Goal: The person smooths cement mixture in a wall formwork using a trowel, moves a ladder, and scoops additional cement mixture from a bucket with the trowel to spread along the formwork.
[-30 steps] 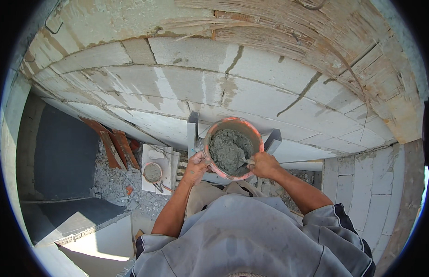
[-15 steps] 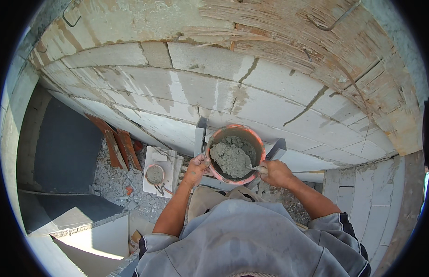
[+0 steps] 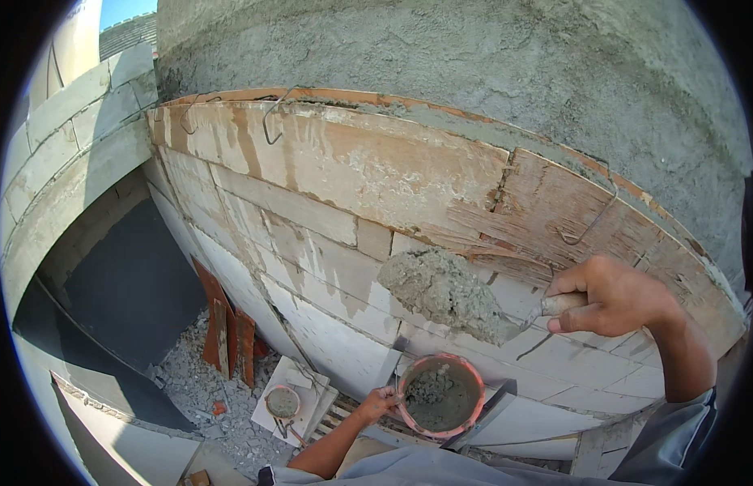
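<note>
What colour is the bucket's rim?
Orange-red, smeared with grey mortar; the bucket shows best in the head view.

White block wall (image 3: 312, 267), wooden formwork board (image 3: 368, 162), red planks (image 3: 227, 324), rubble (image 3: 206, 389) below.

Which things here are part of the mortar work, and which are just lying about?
In use: right hand holding trowel loaded with mortar; left hand on orange bucket; block wall.

Lying about: small round tub, red bricks, rubble.

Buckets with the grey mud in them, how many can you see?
2. An orange bucket held at its rim by the left hand, and a small bucket down on a white block. Others may be hidden.
</note>
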The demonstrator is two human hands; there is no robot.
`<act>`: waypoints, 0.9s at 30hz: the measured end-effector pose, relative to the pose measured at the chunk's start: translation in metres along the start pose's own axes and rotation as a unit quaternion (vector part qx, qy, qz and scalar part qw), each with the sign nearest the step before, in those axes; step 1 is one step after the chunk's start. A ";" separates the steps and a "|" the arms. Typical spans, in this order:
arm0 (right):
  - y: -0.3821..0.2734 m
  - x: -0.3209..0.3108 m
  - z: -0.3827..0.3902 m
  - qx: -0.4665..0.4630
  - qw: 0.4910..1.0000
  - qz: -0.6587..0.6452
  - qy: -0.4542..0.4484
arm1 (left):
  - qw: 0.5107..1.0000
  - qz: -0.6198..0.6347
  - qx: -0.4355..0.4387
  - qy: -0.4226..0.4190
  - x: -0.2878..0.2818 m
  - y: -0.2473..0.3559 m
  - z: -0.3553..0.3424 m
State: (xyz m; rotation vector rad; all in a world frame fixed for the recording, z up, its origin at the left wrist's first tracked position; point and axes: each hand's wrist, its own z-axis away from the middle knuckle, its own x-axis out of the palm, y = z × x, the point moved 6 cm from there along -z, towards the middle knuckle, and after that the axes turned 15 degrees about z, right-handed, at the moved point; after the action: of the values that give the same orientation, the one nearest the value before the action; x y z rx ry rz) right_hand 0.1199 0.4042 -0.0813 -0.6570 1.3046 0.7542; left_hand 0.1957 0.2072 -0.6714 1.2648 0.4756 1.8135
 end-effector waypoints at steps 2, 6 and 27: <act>-0.003 -0.053 -0.027 0.071 0.995 -0.072 -0.008 | 1.000 0.014 0.005 -0.006 -0.004 -0.003 -0.002; -0.002 -0.145 -0.085 0.056 0.989 -0.023 0.135 | 1.000 0.009 -0.016 -0.006 0.009 0.003 -0.008; -0.116 -0.170 -0.253 -0.029 0.699 0.608 0.376 | 0.999 0.034 0.004 -0.014 0.001 -0.003 -0.010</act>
State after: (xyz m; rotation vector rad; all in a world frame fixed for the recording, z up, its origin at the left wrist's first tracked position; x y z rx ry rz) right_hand 0.0455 0.1149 0.0487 0.0081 2.5381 1.6979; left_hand 0.1876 0.2113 -0.6776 1.3241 0.4305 1.8500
